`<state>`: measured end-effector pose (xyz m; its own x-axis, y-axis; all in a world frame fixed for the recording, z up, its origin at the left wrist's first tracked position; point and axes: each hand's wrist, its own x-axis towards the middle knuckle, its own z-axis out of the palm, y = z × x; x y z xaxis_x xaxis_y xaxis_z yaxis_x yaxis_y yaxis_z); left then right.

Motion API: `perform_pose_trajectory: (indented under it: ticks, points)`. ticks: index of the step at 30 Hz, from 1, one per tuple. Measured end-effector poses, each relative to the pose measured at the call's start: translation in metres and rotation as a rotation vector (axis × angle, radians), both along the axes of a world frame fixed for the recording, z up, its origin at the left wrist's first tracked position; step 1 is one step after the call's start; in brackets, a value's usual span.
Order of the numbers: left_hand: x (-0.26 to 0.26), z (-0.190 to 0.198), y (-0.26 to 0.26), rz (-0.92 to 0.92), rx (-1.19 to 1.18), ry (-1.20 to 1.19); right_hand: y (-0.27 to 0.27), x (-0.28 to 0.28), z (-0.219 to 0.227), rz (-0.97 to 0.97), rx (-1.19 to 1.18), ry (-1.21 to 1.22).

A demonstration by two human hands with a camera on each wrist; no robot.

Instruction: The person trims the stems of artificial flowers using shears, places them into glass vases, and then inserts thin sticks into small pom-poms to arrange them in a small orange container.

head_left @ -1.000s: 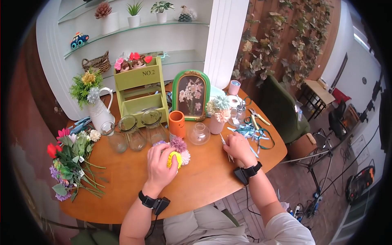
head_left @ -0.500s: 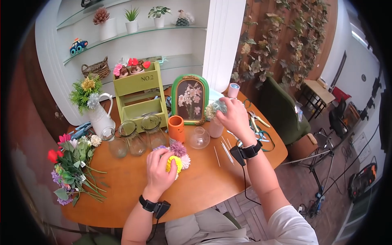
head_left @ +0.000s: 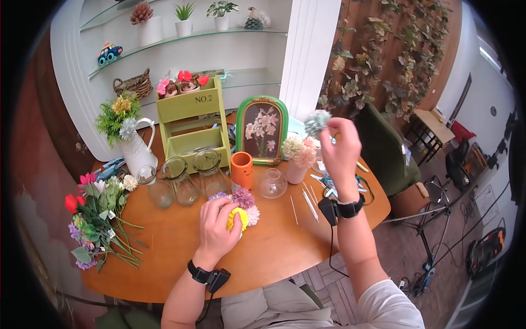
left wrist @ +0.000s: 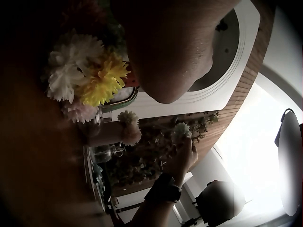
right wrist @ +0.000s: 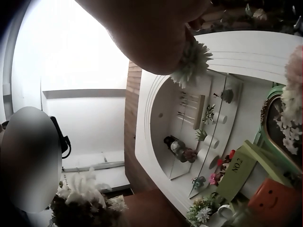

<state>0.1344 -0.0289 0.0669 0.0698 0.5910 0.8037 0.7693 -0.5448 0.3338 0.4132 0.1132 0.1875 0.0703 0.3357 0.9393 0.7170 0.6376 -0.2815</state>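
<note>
My right hand (head_left: 342, 148) pinches a pale blue-green artificial flower (head_left: 316, 123), raised above the table; the same bloom (right wrist: 191, 65) shows below the fingers in the right wrist view. Just left of that hand stands a pink vase (head_left: 296, 173) holding a cream flower (head_left: 292, 146) and a peach flower (head_left: 306, 153). My left hand (head_left: 215, 227) grips a bunch of artificial flowers low over the table. In it are a yellow flower (head_left: 237, 219), a mauve flower (head_left: 242, 197) and a pale pink-white flower (head_left: 252, 215). White blooms (left wrist: 71, 66) of this bunch face the left wrist camera; its stems are hidden.
Thin white sticks (head_left: 310, 205) lie right of centre. A round glass bowl (head_left: 272, 183), an orange cup (head_left: 241, 170) and several glass vases (head_left: 184, 187) stand behind the left hand. Flowers with stems (head_left: 107, 222) lie at left. Ribbons and a green picture frame (head_left: 240, 129) are farther back.
My right hand left the sticks on the table, reached to the pink vase and took the blue-green flower up and to the right. The left hand has stayed with its bunch.
</note>
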Motion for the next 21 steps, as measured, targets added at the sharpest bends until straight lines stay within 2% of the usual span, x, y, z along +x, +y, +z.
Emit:
perform_pose_trajectory:
  ticks: [2,4,5,8,11,14,17,20,21]
  points:
    - [0.001,0.001,-0.001,-0.001,0.006,0.004,-0.020,-0.002,0.006,0.111,0.041,0.163]
    - [0.003,0.002,-0.003,-0.034,-0.008,0.008,-0.031,-0.005,-0.008,0.311,-0.013,0.315]
    - [0.003,0.002,-0.004,-0.048,-0.017,0.012,-0.043,-0.017,-0.016,0.600,-0.191,0.540]
    - [0.007,0.002,-0.007,-0.092,-0.019,0.034,-0.046,-0.040,-0.063,0.970,-0.738,0.721]
    - [0.010,-0.007,-0.004,-0.092,0.011,-0.084,-0.050,-0.067,-0.103,1.301,-1.257,0.840]
    - [0.007,-0.002,-0.002,-0.097,0.017,-0.026,-0.063,-0.081,-0.122,1.396,-1.458,0.894]
    - [0.011,-0.004,-0.004,-0.089,-0.013,-0.077,-0.064,-0.079,-0.135,1.526,-1.566,0.767]
    - [0.012,-0.004,-0.004,-0.104,-0.048,-0.139,-0.064,-0.076,-0.130,1.454,-1.552,0.656]
    - [0.012,-0.004,-0.005,-0.109,-0.066,-0.163,-0.066,-0.076,-0.127,1.366,-1.478,0.580]
